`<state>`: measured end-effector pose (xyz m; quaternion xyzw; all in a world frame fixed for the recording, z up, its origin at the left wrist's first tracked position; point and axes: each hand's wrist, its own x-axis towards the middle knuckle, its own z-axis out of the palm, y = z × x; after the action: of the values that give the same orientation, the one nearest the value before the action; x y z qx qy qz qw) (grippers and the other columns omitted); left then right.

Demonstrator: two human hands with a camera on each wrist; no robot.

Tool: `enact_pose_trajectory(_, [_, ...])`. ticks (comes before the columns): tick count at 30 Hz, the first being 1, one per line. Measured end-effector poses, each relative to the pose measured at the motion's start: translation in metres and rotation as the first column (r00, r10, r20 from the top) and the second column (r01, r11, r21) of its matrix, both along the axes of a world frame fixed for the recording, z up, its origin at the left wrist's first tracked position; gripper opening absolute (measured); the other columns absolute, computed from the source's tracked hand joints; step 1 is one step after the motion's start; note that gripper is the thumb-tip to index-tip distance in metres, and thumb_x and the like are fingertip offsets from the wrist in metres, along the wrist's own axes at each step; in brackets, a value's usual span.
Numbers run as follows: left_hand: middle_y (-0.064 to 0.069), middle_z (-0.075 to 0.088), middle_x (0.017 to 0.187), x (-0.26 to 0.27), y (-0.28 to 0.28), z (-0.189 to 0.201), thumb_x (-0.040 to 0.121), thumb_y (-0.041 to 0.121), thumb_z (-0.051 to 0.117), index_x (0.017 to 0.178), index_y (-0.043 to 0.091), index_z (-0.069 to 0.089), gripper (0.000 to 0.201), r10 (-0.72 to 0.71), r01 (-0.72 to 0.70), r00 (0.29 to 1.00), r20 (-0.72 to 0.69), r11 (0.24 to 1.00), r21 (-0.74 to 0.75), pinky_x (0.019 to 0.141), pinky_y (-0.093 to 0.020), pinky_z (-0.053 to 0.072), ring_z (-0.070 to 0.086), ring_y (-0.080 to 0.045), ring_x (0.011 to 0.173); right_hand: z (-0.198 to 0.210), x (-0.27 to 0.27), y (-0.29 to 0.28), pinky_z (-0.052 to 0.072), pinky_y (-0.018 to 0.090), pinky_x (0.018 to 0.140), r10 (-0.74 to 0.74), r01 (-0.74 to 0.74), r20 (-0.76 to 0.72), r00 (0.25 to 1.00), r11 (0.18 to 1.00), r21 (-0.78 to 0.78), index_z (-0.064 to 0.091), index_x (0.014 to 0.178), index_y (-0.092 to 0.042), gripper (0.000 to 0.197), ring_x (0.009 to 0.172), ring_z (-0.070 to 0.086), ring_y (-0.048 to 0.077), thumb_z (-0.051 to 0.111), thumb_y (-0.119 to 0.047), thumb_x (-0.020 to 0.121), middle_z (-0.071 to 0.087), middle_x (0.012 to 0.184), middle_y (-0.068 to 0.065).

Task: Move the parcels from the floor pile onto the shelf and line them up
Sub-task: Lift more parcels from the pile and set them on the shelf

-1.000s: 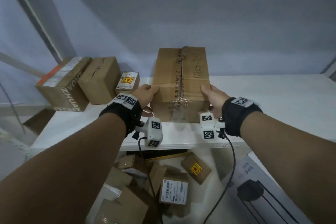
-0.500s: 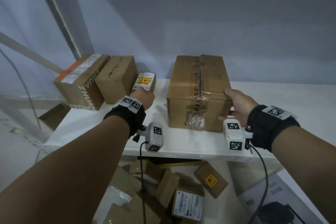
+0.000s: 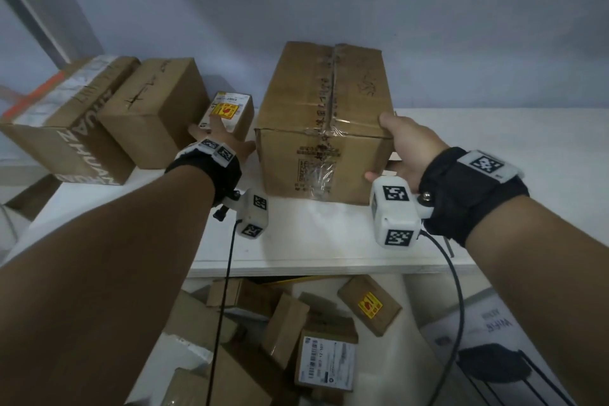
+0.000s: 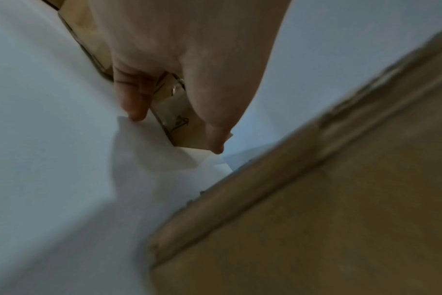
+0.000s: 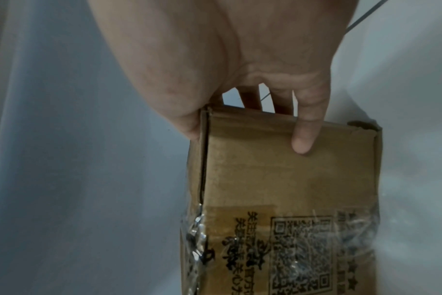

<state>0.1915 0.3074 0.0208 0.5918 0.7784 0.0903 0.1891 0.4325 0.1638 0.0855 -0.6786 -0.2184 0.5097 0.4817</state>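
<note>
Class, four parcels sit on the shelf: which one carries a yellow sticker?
The small box, third from the left, beside the big taped carton. The left hand touches it; the other three show only plain cardboard, tape or print.

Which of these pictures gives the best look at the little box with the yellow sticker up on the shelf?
The head view: the small box with the yellow sticker shows its whole labelled top, with the left hand on it. The left wrist view shows only a blurred edge of it between the fingers. The right wrist view does not show it.
</note>
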Motion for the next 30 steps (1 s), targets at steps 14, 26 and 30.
enact_pose_trajectory(14, [-0.015, 0.057, 0.102, -0.02, -0.002, 0.041, 0.052, 0.066, 0.065, 0.12, 0.025, 0.023, 0.09, 0.104, -0.115, 0.904, 0.416, 0.993, 0.0, 0.082, -0.055, 0.056, 0.065, -0.039, 0.085, -0.004, 0.003, 0.004, 0.058, 0.038, 0.059, 0.036, -0.036, 0.035, 0.999, 0.999, 0.014, 0.05, 0.132, -0.029, 0.04, 0.12, 0.052, 0.036, 0.051, -0.044, 0.094, 0.052, 0.135, 0.005])
enact_pose_trajectory(26, [-0.011, 0.059, 0.107, 0.008, -0.082, 0.148, 0.059, 0.066, 0.058, 0.111, 0.025, 0.033, 0.071, -0.183, 0.044, 0.899, 0.398, 0.941, 0.335, 0.078, -0.05, 0.056, 0.062, -0.035, 0.087, 0.038, -0.028, 0.01, 0.043, 0.048, 0.105, 0.204, -0.171, 0.432, 0.878, 0.979, -0.114, 0.044, 0.142, -0.006, 0.051, 0.123, 0.053, 0.037, 0.035, -0.037, 0.103, 0.05, 0.143, 0.016])
enact_pose_trajectory(30, [-0.013, 0.042, 0.127, 0.038, -0.103, 0.145, 0.063, 0.071, 0.067, 0.134, 0.026, 0.028, 0.093, -0.211, 0.135, 0.926, 0.312, 0.959, 0.248, 0.089, -0.046, 0.053, 0.055, -0.036, 0.104, 0.051, -0.033, 0.014, 0.045, 0.047, 0.105, 0.262, -0.208, 0.425, 0.867, 0.963, -0.169, 0.048, 0.138, 0.0, 0.04, 0.123, 0.054, 0.037, 0.046, -0.016, 0.101, 0.054, 0.136, 0.019])
